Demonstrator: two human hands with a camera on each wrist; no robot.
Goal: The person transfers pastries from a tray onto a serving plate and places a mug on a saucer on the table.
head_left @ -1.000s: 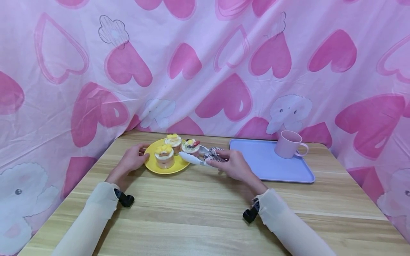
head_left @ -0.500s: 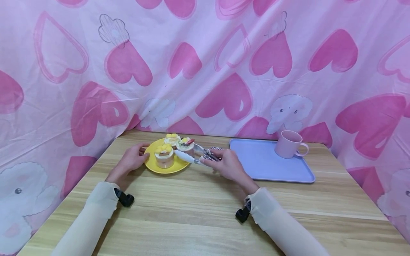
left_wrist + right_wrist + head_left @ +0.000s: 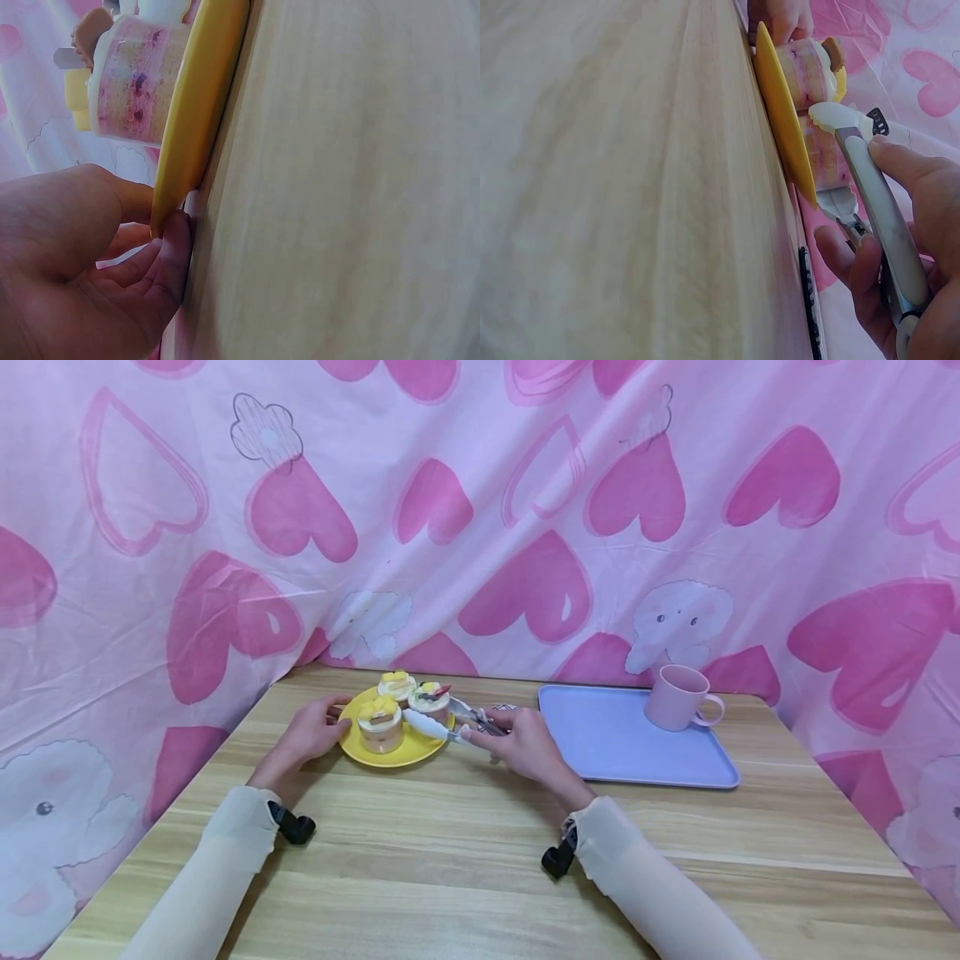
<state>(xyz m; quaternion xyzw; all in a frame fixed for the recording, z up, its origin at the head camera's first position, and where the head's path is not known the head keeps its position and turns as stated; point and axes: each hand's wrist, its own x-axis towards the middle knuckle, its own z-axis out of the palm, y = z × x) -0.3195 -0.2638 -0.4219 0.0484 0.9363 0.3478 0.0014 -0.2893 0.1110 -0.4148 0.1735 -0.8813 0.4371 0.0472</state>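
Note:
My left hand (image 3: 313, 728) pinches the rim of a yellow plate (image 3: 408, 757), thumb above and fingers below, as the left wrist view shows. On the plate stand two cake cups with yellow toppings, one in front (image 3: 381, 728) and one behind (image 3: 395, 687). A third cake cup (image 3: 429, 703), topped with a red piece, stands at the plate's right side. Its sides lie between the white-tipped ends of a pair of tongs (image 3: 885, 217). My right hand (image 3: 525, 745) grips the tongs by their handles, thumb on one arm and fingers on the other.
To the right lies a blue-violet tray (image 3: 615, 739) with a pink mug (image 3: 672, 702) standing at its back right. A black-and-white checked flat piece (image 3: 504, 707) shows partly behind my right hand. A pink heart-patterned cloth (image 3: 525, 593) hangs behind the wooden table (image 3: 420, 860).
My right hand and the tongs have moved left, bringing the red-topped cup farther over the plate. The two yellow-topped cups have shifted slightly left. The left hand stays at the rim.

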